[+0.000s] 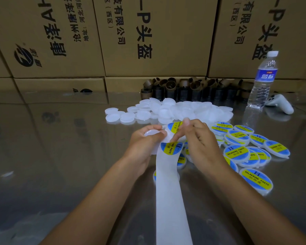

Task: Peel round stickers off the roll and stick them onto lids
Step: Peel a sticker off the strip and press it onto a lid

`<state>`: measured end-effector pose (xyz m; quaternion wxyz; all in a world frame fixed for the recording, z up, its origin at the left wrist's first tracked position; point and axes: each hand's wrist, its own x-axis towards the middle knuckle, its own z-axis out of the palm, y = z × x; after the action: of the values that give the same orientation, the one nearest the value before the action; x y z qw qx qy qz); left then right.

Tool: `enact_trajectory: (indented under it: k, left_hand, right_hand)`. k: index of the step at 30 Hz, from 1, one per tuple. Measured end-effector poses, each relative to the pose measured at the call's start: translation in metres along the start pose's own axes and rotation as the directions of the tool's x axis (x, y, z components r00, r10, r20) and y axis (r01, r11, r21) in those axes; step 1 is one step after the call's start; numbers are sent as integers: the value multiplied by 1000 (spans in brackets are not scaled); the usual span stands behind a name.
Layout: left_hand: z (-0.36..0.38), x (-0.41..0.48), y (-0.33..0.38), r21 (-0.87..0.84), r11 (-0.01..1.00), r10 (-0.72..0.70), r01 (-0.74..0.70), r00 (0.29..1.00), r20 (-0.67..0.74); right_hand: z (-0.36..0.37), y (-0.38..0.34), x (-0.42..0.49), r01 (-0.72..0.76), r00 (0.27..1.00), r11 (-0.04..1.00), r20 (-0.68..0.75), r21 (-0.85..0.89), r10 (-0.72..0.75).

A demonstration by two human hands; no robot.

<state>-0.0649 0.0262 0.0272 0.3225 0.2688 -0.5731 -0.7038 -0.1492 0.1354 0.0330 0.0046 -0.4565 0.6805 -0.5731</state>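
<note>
My left hand (144, 142) grips a plain white lid (151, 133) together with the upper end of the white backing strip (170, 195), which runs down toward me. A round blue and yellow sticker (170, 148) sits on the strip just below my fingers. My right hand (198, 138) pinches another blue and yellow sticker (174, 126) near the top of the strip. A heap of plain white lids (166, 111) lies behind my hands. Several lids with stickers on them (249, 149) lie spread to the right.
A water bottle (262, 80) and a white controller (279, 103) stand at the back right on the shiny metal table (60, 156). Brown cardboard cores (189, 89) line the back, in front of a wall of cardboard boxes (148, 36).
</note>
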Motion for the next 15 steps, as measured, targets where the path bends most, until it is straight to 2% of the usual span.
enact_trajectory:
  k: [6,13,15]
  left_hand:
    - [-1,2,-3,19,999,32,-31,997,-67]
    - [0,3,-3,39,999,32,-29,995,-95]
    - [0,2,-1,63,997,38,-32,994,-105]
  right_hand:
    - [0,3,4,-56,998,993,-17,102,58]
    - [-1,4,9,-210,970,951,-73,226,231]
    - [-2,3,9,-198,970,949,-89,245,225]
